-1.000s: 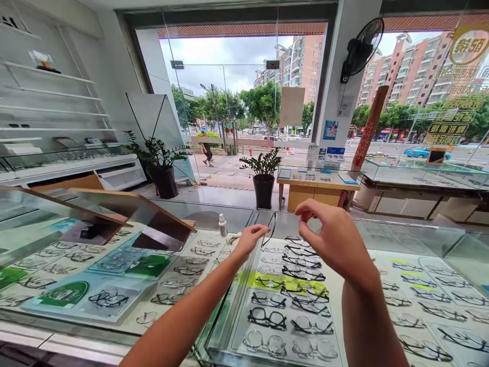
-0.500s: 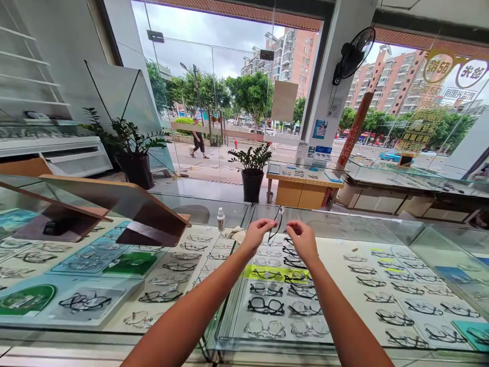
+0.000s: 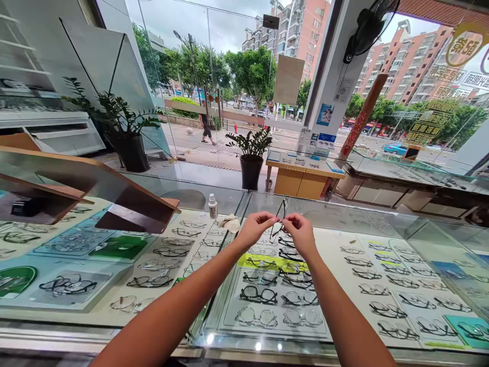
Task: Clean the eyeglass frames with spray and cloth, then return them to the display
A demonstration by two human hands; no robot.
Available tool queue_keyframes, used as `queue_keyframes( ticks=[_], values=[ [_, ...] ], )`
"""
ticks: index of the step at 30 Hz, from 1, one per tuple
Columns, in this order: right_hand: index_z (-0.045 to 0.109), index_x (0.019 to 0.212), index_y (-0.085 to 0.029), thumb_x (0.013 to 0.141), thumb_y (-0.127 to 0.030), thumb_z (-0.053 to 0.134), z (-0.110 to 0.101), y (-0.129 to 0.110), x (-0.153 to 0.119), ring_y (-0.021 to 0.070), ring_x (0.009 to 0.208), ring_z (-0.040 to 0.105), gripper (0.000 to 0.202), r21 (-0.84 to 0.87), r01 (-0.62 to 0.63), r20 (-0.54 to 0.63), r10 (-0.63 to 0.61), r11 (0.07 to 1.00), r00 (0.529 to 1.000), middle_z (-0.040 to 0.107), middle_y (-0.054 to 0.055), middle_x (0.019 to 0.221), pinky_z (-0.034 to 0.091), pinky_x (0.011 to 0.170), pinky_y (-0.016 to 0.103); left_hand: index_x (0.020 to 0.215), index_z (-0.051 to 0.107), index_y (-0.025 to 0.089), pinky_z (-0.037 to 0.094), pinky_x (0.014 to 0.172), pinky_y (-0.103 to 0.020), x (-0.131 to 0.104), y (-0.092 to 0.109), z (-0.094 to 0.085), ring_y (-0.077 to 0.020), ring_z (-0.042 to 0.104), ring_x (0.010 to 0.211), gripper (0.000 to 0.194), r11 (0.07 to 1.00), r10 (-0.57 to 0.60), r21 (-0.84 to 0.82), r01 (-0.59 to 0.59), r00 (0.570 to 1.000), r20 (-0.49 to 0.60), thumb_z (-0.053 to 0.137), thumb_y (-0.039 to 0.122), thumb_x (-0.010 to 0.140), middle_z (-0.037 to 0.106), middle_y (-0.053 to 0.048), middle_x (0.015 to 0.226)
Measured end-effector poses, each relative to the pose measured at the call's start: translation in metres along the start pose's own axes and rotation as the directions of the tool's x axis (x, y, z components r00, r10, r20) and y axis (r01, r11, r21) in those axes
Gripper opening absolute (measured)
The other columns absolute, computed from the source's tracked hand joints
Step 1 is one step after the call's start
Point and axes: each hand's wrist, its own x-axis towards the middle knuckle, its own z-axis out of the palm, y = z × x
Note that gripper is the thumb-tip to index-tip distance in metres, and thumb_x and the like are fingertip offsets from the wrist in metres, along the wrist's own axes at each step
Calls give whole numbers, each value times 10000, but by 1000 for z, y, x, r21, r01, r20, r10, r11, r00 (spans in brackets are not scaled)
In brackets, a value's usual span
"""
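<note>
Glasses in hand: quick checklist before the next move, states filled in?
1. Left hand on the glasses: ok, pinched at the fingertips.
2. Right hand on the glasses: ok, fingertips closed at the frame.
3. Glasses raised off the case: ok, held up above it.
4. Bottle upright: ok, standing to the left of the hands.
5. Cloth out of the hands: ok, lying crumpled beside the bottle.
6. Glasses free of smudges: cannot tell, too small in this view.
</note>
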Motion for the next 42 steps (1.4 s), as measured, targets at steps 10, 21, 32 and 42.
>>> queue_keyframes(
  ticks=[10, 21, 32, 42],
  values=[
    [705, 861, -195, 842, -460, 725, -8, 0, 1, 168, 638, 593, 266, -80, -1, -16, -1, 997, 1000, 658, -9, 680, 457, 641, 295, 924, 800, 191, 539, 915, -364, 1, 0, -2, -249, 721, 962, 380, 999, 13, 43, -13, 1000, -2, 825, 549, 798, 814, -86, 975],
    [713, 1066, -220, 1004, -458, 547, -21, -13, -4, 246, 791, 747, 297, -480, 18, -271, -167, 877, 948, 832, 79, 922, 517, 788, 358, 917, 748, 193, 512, 959, -369, 3, 1, -10, -246, 709, 995, 319, 972, 101, 211, -101, 995, 10, 728, 510, 889, 802, -88, 1022],
    [668, 1164, -222, 963, -414, 614, -21, -13, -1, 201, 779, 688, 283, -477, 118, -297, -286, 871, 911, 786, 70, 1055, 508, 725, 335, 908, 742, 196, 503, 933, -361, 4, 0, -7, -239, 703, 990, 321, 994, 50, 95, -49, 999, -7, 769, 513, 865, 797, -79, 1011],
    [710, 874, -208, 898, -488, 674, -1, 0, -3, 149, 629, 512, 284, -233, 25, -84, -46, 972, 995, 636, -13, 725, 409, 615, 285, 944, 771, 181, 498, 915, -362, -3, -2, 5, -224, 678, 946, 367, 996, 28, 84, -30, 999, 22, 788, 535, 848, 772, -72, 967]
  ],
)
